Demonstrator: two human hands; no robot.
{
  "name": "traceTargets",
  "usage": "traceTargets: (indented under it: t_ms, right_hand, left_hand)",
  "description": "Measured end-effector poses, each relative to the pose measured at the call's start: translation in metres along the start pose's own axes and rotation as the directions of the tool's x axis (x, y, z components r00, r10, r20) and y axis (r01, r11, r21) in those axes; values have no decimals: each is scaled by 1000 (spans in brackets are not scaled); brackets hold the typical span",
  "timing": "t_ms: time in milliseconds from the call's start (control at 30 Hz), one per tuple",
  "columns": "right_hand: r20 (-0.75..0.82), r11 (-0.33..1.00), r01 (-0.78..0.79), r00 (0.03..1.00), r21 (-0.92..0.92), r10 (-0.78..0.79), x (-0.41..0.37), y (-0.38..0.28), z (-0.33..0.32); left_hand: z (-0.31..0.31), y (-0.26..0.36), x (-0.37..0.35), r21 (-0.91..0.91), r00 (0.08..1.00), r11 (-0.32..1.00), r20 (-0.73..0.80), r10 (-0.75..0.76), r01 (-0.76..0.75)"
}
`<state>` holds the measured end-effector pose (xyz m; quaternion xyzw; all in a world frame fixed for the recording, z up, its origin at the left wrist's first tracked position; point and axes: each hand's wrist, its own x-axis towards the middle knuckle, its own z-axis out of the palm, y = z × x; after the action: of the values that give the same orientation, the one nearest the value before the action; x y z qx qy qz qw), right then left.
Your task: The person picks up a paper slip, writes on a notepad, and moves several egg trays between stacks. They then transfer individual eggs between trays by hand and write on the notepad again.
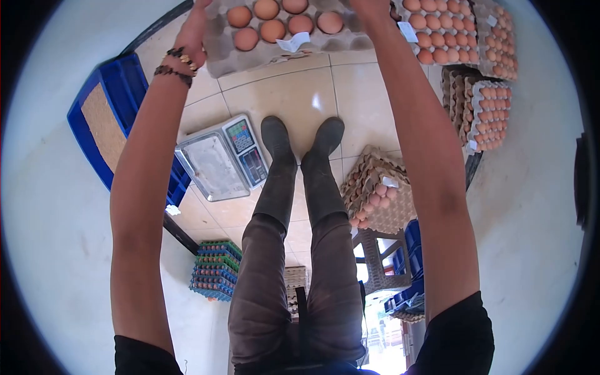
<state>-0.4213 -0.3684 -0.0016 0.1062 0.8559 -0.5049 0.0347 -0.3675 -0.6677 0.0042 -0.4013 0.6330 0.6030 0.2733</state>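
Note:
A grey cardboard egg tray [351, 44] is at the top of the head view, with several brown eggs in part of its cups and a small white paper label [294, 42] on it. My left hand [195, 34] grips the tray's left side, below it a wrist with beaded bracelets. On the opposite side, my right hand [372, 11] holds the tray's right edge. The upper frame edge cuts off the fingertips of both hands and the far part of the tray.
Full egg trays [439, 31] are stacked at the upper right, with another stack [490, 115] below. A partly filled tray stack [387, 212] sits right of my boots. On the left are a digital scale [215, 165], a blue crate [119, 87] and blue-green egg trays [215, 272].

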Motion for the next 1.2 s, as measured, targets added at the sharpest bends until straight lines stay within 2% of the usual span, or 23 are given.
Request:
traceTargets:
  t_ms: [100,200,233,267,300,333,367,400,433,533,600,667,700,800,833,867,900,933,1000,1067,1133,1200]
  right_hand:
    - [57,974,-193,981,121,187,-14,-15,-15]
    - [-74,998,-56,996,-24,54,-38,5,-28]
    - [-128,984,-170,978,-58,162,-50,22,-21]
    - [-130,990,-129,982,58,136,-70,31,-26]
    - [-134,981,-79,986,175,103,-96,29,-37]
    - [-127,958,-201,965,205,230,-122,15,-49]
    - [-194,954,-226,945,198,265,-147,32,-52]
    - [-98,914,-283,942,290,322,-172,38,-66]
    - [-138,888,-355,904,292,406,-200,50,-74]
    - [-174,828,-512,815,230,553,-277,80,-105]
    - [-236,836,-526,802,159,549,-322,109,-120]
    - [-203,827,-545,801,141,563,-339,109,-133]
    - [-186,823,-552,802,131,568,-338,102,-137]
    - [-106,847,-500,846,178,522,-311,82,-132]
    - [-76,873,-445,881,201,466,-293,73,-126]
    - [-48,896,-384,914,224,403,-271,68,-117]
    - [-60,927,-334,935,171,349,-247,66,-104]
    - [-68,952,-285,953,115,294,-223,64,-91]
    - [-29,959,-238,969,156,245,-167,53,-65]
    - [-42,981,-193,980,23,194,-119,33,-42]
    - [18,992,-119,993,27,119,-72,42,-17]
    - [8,993,-111,994,-37,112,-37,43,0]
  left_hand:
    - [0,11,-20,19,1000,1000,-29,10,-10]
    - [25,8,-70,-50,992,992,-40,117,-119]
    - [23,-4,-72,-106,995,990,-43,92,-96]
    - [20,-25,-68,-175,995,980,-25,93,-96]
    - [27,-48,-75,-140,980,973,-105,171,-185]
    - [31,-82,-77,-38,930,948,-210,302,-316]
    - [40,-104,-91,66,901,931,-236,364,-359]
    - [47,-116,-113,199,928,950,-239,285,-241]
    - [56,-142,-130,226,896,911,-209,391,-345]
    - [90,-171,-191,78,970,988,-191,149,-137]
    - [96,-206,-207,71,985,994,-145,88,-78]
    - [101,-217,-220,51,993,999,-119,12,-6]
    - [103,-213,-224,18,993,999,-107,-39,41]
    - [90,-210,-207,-6,990,1000,-141,6,-7]
    - [81,-201,-199,-3,992,998,-111,55,-56]
    - [68,-204,-181,71,967,978,-153,204,-195]
    - [58,-206,-159,145,917,933,-183,354,-331]
    - [58,-166,-155,30,955,966,-143,260,-259]
    - [48,-137,-118,38,916,946,-241,321,-322]
    - [39,-103,-88,40,903,945,-283,323,-325]
    - [35,-76,-57,30,893,943,-313,323,-331]
    - [31,-56,-31,10,885,945,-349,310,-327]
